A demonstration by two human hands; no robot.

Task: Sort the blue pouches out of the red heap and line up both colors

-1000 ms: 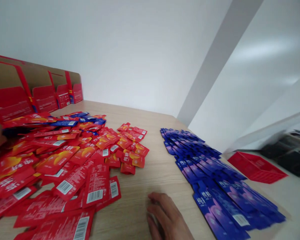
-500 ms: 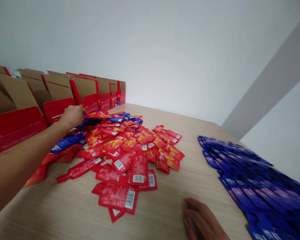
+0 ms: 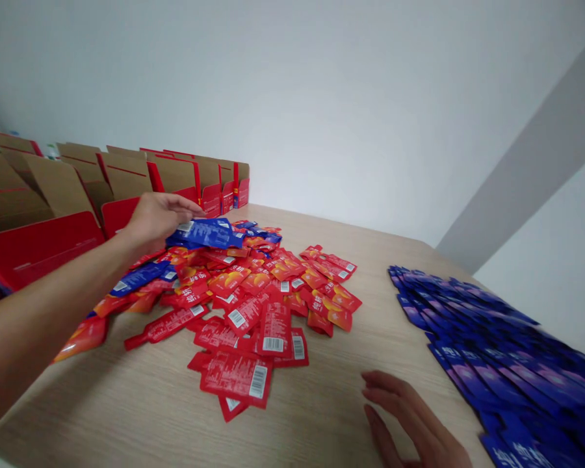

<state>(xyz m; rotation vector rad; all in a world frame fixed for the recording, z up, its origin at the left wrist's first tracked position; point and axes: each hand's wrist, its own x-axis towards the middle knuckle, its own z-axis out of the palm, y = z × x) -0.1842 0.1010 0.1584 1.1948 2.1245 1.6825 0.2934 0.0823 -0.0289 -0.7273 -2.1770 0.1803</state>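
Note:
My left hand (image 3: 155,218) reaches over the far side of a heap of red sachets (image 3: 253,296) and grips a blue sachet (image 3: 208,233), lifted a little above the heap. More blue sachets lie mixed into the heap near that hand. My right hand (image 3: 412,419) rests flat on the wooden table (image 3: 331,396) at the front, fingers stretched out, holding nothing. It lies between the red heap and a long spread of blue sachets (image 3: 497,344) on the right.
A row of open red and brown cardboard boxes (image 3: 127,185) stands along the table's left and far edge. A white wall rises behind the table, with a grey beam (image 3: 526,169) at the right.
The view swung left, then steadied. My left hand reached into the heap's far side and has now pulled a blue sachet up out of it. My right hand stayed flat on the table.

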